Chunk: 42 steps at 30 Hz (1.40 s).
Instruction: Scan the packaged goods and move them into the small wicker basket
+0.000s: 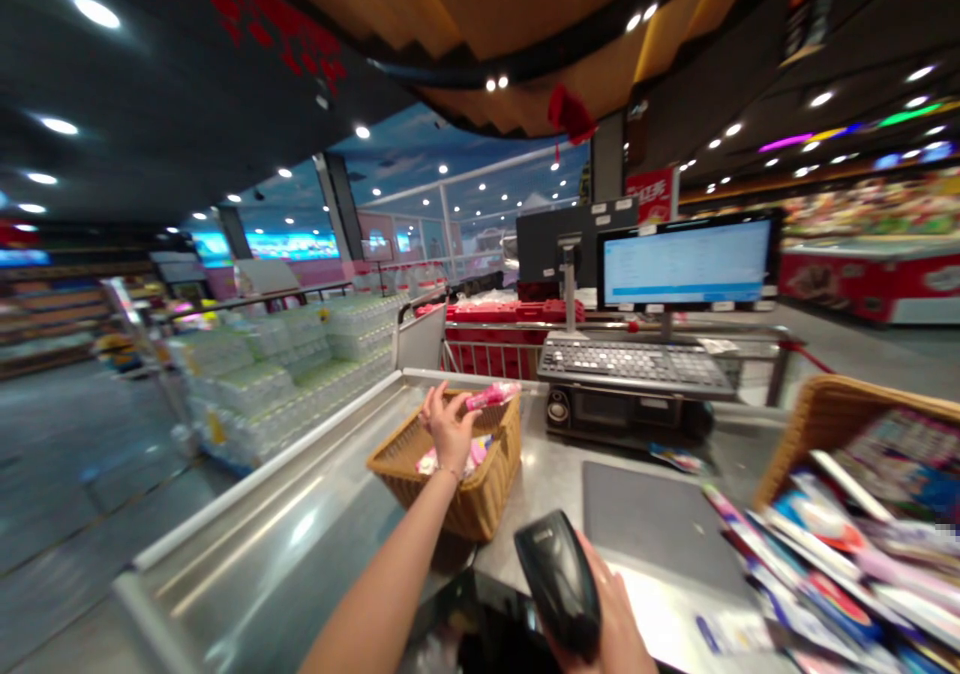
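My left hand (448,424) reaches out over a small wicker basket (480,499) on the steel checkout counter (315,534). Its fingers pinch a pink packet (491,395) held just above the basket's far rim. More pink and white packets lie inside the basket. My right hand (611,614) is low at the near edge, wrapped round a black handheld barcode scanner (559,582).
A cash register keyboard (634,364) and a lit monitor (686,262) stand behind the counter. A larger wicker basket (832,419) at the right spills several colourful packets. A grey mat (652,524) lies before the register. Stacked water bottle packs (285,374) stand left of the counter.
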### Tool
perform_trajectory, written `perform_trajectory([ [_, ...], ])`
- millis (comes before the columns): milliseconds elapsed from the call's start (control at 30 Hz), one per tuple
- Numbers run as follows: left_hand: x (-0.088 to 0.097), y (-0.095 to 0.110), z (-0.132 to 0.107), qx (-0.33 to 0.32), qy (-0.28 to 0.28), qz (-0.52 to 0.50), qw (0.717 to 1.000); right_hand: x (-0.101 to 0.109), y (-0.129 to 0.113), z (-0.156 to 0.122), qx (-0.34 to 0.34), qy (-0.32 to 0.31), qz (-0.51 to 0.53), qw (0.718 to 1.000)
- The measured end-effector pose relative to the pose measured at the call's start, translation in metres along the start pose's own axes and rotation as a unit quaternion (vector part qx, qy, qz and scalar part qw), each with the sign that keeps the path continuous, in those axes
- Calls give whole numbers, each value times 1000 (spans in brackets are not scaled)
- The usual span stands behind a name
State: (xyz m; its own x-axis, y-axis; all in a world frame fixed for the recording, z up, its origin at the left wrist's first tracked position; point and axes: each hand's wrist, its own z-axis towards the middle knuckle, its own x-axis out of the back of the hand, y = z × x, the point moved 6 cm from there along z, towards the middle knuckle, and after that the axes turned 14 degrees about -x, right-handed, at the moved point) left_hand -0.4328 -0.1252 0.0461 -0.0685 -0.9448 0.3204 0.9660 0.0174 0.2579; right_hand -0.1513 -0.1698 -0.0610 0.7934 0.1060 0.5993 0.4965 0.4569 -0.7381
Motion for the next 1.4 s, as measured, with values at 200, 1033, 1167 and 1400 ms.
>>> perform_trajectory([
  [200, 6, -5, -4, 10, 11, 23, 1000, 0, -2, -1, 3, 1, 7, 1000],
  [1033, -13, 19, -9, -11, 4, -8, 1000, 2, 5, -8, -25, 24, 33, 999],
  [1167, -16, 23, -9, -12, 4, -18, 1000, -1, 14, -7, -5, 14, 5, 1000],
  [1400, -19, 37, -8, -8, 2, -39, 999, 1, 17, -11, 1, 8, -32, 999],
])
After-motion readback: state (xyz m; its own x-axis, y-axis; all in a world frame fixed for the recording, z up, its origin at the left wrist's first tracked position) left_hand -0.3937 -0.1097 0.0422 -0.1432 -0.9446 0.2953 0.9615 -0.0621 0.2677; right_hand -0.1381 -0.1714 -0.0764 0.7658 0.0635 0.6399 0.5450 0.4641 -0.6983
